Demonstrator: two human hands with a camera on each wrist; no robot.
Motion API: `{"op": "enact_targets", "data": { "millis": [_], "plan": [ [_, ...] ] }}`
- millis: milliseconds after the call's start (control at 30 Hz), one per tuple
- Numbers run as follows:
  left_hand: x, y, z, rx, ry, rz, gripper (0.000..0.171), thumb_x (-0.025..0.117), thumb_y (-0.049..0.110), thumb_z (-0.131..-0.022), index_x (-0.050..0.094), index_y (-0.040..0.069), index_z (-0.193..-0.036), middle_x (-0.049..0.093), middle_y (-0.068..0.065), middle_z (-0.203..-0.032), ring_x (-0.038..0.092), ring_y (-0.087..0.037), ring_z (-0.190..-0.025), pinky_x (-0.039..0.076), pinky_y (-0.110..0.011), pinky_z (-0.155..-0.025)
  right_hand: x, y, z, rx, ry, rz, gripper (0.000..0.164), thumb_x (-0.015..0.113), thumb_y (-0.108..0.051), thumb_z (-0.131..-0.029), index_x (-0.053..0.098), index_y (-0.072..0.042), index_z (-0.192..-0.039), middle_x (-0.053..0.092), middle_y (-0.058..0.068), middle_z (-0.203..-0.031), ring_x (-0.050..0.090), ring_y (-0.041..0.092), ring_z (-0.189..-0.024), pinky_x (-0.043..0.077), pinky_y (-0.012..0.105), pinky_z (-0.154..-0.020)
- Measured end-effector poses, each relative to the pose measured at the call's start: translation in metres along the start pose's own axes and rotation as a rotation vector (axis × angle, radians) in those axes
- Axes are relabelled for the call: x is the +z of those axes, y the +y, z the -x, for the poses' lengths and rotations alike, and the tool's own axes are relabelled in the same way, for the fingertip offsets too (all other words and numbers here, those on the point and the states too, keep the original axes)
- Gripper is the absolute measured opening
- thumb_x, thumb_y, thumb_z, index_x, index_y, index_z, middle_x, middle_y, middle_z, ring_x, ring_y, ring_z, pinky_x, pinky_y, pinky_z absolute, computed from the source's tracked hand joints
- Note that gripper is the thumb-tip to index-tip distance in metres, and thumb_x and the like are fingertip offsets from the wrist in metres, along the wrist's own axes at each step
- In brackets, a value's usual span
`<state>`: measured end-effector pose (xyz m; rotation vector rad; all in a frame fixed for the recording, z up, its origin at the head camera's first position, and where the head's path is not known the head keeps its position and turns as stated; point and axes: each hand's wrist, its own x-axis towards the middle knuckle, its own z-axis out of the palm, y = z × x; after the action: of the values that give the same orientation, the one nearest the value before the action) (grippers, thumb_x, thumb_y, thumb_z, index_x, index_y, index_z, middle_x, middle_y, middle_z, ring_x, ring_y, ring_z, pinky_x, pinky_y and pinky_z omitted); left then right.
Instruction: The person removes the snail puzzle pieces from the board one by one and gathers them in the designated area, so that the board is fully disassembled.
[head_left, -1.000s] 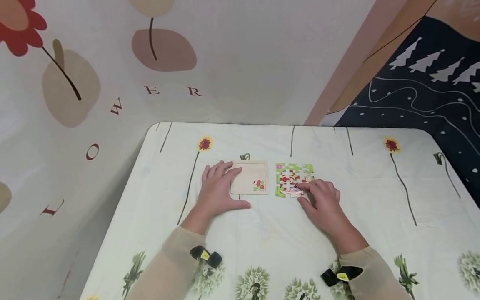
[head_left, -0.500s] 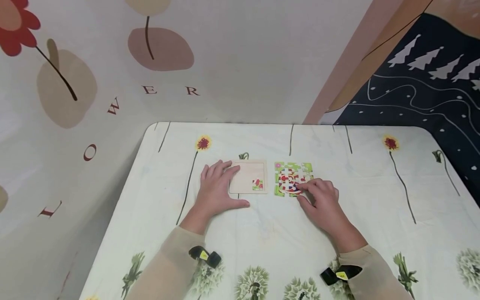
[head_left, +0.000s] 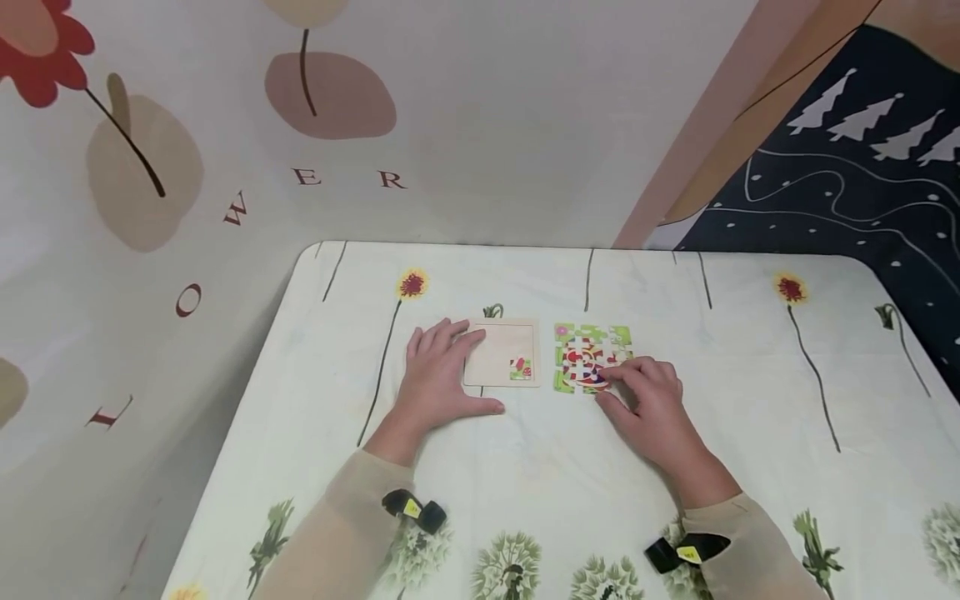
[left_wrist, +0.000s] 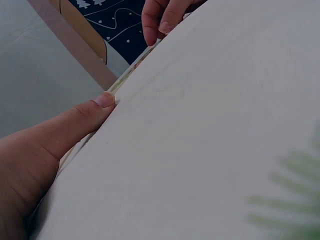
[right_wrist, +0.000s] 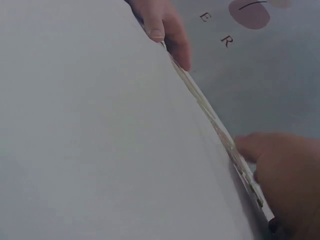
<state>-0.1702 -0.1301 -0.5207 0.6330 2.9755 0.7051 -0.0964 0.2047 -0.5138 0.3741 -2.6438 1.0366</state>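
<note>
A square wooden puzzle tray (head_left: 495, 342) lies on the table in the head view, with one red and green puzzle piece (head_left: 521, 368) in its lower right corner. My left hand (head_left: 438, 379) rests at the tray's left side, its fingertips over the upper left edge and its thumb held apart below. Right of the tray, several colourful jigsaw pieces (head_left: 573, 354) lie close together in a rough square with small gaps. My right hand (head_left: 648, 400) touches the lower right pieces with its index fingertip, thumb apart from it. That hand hides the square's lower right corner.
A white cloth (head_left: 540, 467) with printed flowers covers the table. Behind it rises a pale wall (head_left: 487, 125) with printed shapes and letters. A dark panel with white trees (head_left: 855, 183) stands at the right. Each wrist wears a small black camera (head_left: 429, 515).
A piece under my right fingertips, tilted and glossy a second ago, now lies flat among the others. The right hand has barely shifted; the left hand keeps its place at the tray.
</note>
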Motion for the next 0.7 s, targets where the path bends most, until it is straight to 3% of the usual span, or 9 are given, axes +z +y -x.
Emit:
{"op": "enact_targets", "data": {
  "millis": [167,300,500,700],
  "plan": [
    [-0.003,0.0,0.001,-0.009,-0.003,-0.014,0.118,0.089,0.077,-0.063,0.051,0.021,-0.159,0.038,-0.008,-0.167,0.023,-0.035,-0.157,0.005,-0.062,-0.126,0.008,-0.008,-0.006,-0.179,0.135,-0.077,0.023,0.086,-0.003,-0.083,0.078,-0.002,-0.105,0.063,0.016,-0.109,0.048,0.044,-0.109,0.033,0.053,-0.092],
    [-0.004,-0.001,0.003,-0.014,-0.006,-0.011,0.117,0.09,0.076,-0.063,0.051,0.021,-0.159,0.039,-0.008,-0.167,0.023,-0.035,-0.157,0.006,-0.063,-0.126,0.02,-0.02,-0.013,-0.181,0.157,-0.009,0.024,0.088,-0.011,-0.083,0.078,-0.001,-0.103,0.063,0.015,-0.105,0.05,0.042,-0.104,0.034,0.053,-0.091],
    [-0.002,-0.001,0.004,-0.014,-0.004,0.002,0.115,0.09,0.075,-0.064,0.052,0.021,-0.158,0.039,-0.007,-0.167,0.023,-0.035,-0.158,0.006,-0.064,-0.126,0.033,-0.041,-0.022,-0.12,0.083,0.06,0.027,0.091,-0.016,-0.083,0.079,-0.005,-0.105,0.062,0.014,-0.111,0.049,0.04,-0.109,0.034,0.055,-0.095],
    [-0.001,0.001,0.001,0.004,0.0,-0.007,0.115,0.088,0.078,-0.065,0.052,0.022,-0.159,0.039,-0.007,-0.167,0.023,-0.035,-0.158,0.006,-0.064,-0.126,0.049,-0.055,-0.037,-0.106,-0.091,0.082,0.032,0.088,-0.023,-0.088,0.079,-0.009,-0.115,0.063,0.01,-0.117,0.047,0.035,-0.109,0.037,0.053,-0.095]
  ]
}}
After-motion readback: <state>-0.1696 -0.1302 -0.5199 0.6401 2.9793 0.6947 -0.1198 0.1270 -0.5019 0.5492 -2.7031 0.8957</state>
